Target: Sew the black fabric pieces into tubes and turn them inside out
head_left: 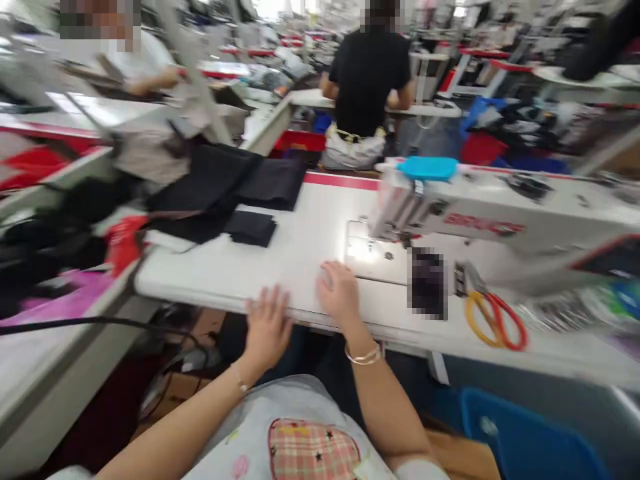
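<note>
Bare forearms (385, 400), left hand (267, 330) and right hand (339, 293) open, empty, on a white sewing table (280, 260).
Black fabric (250, 228) lies left of the sewing machine (450, 213), scissors (495, 320) right; a co-worker (367, 80) sits beyond.

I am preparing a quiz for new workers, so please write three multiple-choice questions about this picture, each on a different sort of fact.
1. Where do the scissors lie?
A. On the floor
B. On the white table
C. On the person's lap

2. What colour is the flat object on the sewing machine?
A. Red
B. Black
C. Turquoise

3. How are the left hand and right hand?
A. Bare, at the table's front
B. Gloved
C. Holding cloth

1: B, they lie on its top.
2: C, its colour shows this.
3: A, no glove or cloth shows.
</note>
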`<act>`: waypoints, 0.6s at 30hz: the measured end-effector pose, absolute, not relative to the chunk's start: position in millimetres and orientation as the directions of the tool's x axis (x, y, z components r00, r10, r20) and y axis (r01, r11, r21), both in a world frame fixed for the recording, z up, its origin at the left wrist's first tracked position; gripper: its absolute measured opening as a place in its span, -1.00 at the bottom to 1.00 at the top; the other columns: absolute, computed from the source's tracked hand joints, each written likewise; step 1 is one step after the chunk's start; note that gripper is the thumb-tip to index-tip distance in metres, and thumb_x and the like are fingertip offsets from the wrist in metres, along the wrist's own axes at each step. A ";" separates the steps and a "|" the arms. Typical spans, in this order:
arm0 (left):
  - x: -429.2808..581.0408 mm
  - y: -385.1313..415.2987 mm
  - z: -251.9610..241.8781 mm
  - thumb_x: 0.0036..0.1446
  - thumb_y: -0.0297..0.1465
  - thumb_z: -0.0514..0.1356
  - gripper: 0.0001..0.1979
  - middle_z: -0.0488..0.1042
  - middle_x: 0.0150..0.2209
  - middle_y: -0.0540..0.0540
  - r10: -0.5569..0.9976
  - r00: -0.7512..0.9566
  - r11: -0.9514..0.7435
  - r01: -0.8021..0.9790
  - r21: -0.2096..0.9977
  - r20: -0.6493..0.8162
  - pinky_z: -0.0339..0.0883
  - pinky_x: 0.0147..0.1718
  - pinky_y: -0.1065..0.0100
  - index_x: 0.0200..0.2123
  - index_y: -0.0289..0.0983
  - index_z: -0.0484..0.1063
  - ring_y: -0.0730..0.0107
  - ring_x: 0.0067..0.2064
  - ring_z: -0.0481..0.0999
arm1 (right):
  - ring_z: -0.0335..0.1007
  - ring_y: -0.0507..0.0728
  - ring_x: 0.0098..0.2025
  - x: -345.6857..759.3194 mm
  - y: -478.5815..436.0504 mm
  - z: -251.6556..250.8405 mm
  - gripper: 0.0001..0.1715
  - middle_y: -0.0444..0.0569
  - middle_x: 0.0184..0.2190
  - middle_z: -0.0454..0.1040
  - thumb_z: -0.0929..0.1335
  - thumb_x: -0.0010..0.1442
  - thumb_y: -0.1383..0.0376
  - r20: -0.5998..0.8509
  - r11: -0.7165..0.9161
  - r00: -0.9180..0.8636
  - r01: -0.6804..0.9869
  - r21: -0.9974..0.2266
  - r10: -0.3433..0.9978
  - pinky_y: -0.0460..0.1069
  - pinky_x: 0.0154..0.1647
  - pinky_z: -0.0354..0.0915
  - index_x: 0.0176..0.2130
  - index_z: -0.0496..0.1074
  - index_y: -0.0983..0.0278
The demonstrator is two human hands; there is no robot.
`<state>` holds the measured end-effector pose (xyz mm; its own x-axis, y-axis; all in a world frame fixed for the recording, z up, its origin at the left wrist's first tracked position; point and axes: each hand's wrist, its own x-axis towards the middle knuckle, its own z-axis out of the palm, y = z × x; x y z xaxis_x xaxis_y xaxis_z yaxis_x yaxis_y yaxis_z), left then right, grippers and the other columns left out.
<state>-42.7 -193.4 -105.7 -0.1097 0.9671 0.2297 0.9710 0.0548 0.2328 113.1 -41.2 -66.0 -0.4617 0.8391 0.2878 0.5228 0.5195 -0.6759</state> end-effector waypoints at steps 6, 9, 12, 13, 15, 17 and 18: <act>-61.7 -200.6 -94.0 0.28 -0.37 0.00 -0.43 0.01 0.39 -0.09 0.969 0.028 -0.082 0.974 0.213 0.246 -0.12 0.34 -0.09 0.35 -0.10 0.03 0.12 0.42 -0.07 | 0.10 0.34 0.29 113.3 -22.3 -93.8 -0.51 0.07 0.24 0.31 0.25 0.26 0.13 0.328 0.608 -0.512 0.667 -0.431 0.794 0.29 0.29 -0.06 0.11 0.40 0.22; -89.4 -214.3 -75.1 0.26 -0.39 0.02 -0.53 0.25 0.30 -0.06 0.935 -0.031 -0.060 0.968 0.242 0.353 0.03 0.32 0.04 0.23 -0.13 0.27 0.22 0.35 0.13 | 0.04 0.35 0.32 117.0 -15.9 -103.2 -0.45 0.07 0.28 0.24 0.21 0.26 0.08 0.319 0.617 -0.532 0.725 -0.306 0.784 0.28 0.31 -0.08 0.15 0.37 0.24; -128.8 -232.4 -52.7 0.20 -0.43 0.06 -0.67 0.46 0.12 -0.09 0.858 -0.262 0.141 0.947 0.288 0.443 0.19 0.24 0.05 -0.01 -0.14 0.48 0.23 0.21 0.36 | 0.03 0.35 0.33 119.5 -11.1 -103.5 -0.39 0.07 0.29 0.22 0.17 0.27 0.04 0.301 0.631 -0.561 0.738 -0.239 0.771 0.28 0.31 -0.06 0.18 0.34 0.25; -144.5 -239.8 -44.7 0.19 -0.45 0.06 -0.70 0.51 0.05 -0.12 0.824 -0.335 0.211 0.930 0.301 0.457 0.24 0.20 0.04 -0.08 -0.16 0.52 0.21 0.14 0.42 | 0.04 0.36 0.32 119.8 -10.1 -101.7 -0.38 0.07 0.29 0.22 0.16 0.27 0.02 0.292 0.629 -0.565 0.744 -0.225 0.772 0.28 0.31 -0.05 0.19 0.33 0.25; -178.9 -257.7 -27.4 0.16 -0.47 0.07 -0.74 0.58 -0.10 -0.14 0.745 -0.465 0.341 0.882 0.325 0.479 0.33 0.10 0.05 -0.22 -0.18 0.55 0.21 0.00 0.51 | 0.07 0.37 0.32 120.0 -9.7 -96.3 -0.35 0.08 0.28 0.23 0.14 0.28 0.00 0.258 0.627 -0.577 0.749 -0.212 0.775 0.30 0.31 -0.03 0.20 0.32 0.25; -215.7 -280.9 -7.7 0.14 -0.46 0.06 -0.75 0.59 -0.17 -0.16 0.645 -0.580 0.463 0.815 0.349 0.498 0.37 0.03 0.07 -0.27 -0.18 0.55 0.19 -0.07 0.53 | 0.07 0.38 0.32 119.4 -11.6 -89.5 -0.33 0.08 0.29 0.22 0.12 0.29 -0.03 0.232 0.609 -0.565 0.764 -0.215 0.792 0.32 0.32 -0.04 0.21 0.30 0.24; -234.4 -294.8 2.9 0.14 -0.45 0.05 -0.74 0.58 -0.18 -0.17 0.587 -0.633 0.523 0.772 0.361 0.505 0.36 0.02 0.06 -0.25 -0.19 0.55 0.17 -0.07 0.52 | 0.06 0.39 0.33 118.8 -13.4 -85.9 -0.32 0.08 0.30 0.21 0.11 0.29 -0.04 0.217 0.604 -0.565 0.767 -0.218 0.796 0.32 0.33 -0.04 0.22 0.29 0.24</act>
<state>-234.4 -294.8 2.9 -0.6330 0.5865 0.5053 0.7724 0.5229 0.3606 118.8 -13.4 -85.9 -0.5649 0.7962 0.2166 0.7669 0.6035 -0.2182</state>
